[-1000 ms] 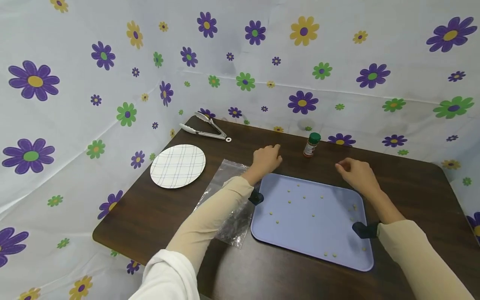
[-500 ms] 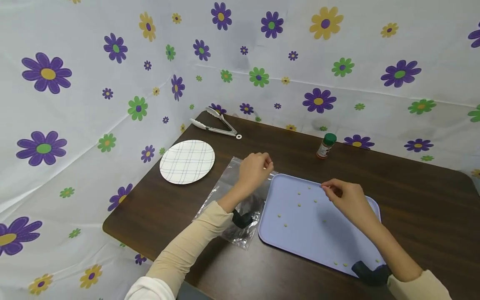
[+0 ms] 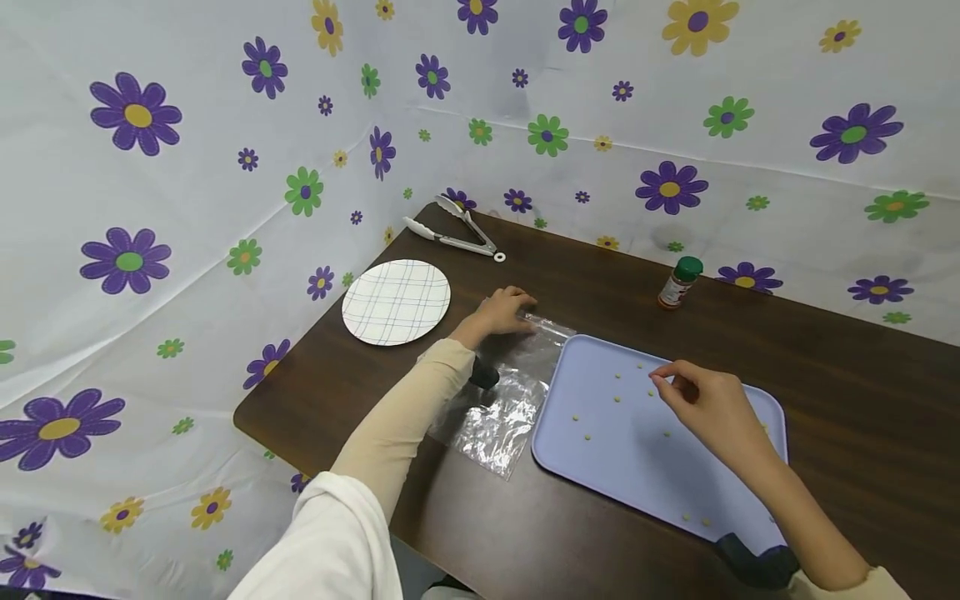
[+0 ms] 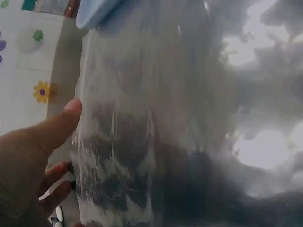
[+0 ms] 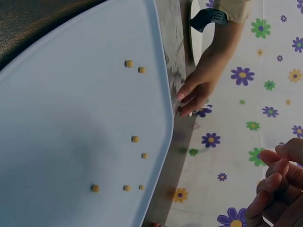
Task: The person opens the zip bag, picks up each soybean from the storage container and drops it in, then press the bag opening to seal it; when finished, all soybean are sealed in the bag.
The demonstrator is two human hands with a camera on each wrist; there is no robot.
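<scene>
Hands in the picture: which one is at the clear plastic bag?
The left hand: it is at the far edge of the clear bag, while the right hand hovers over the tray.

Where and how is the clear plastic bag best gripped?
Probably pinch the clear plastic bag at its far edge, from the left, near the left hand: it lies thin and nearly flat, so an edge suits, and the lavender tray borders its right side.

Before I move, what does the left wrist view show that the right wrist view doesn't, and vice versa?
Only the left wrist view shows a green cap, at its top left. Only the right wrist view shows the pellets, the right hand and a dark wrist strap. Both show the tray, bag, left hand and flowered cloth.
</scene>
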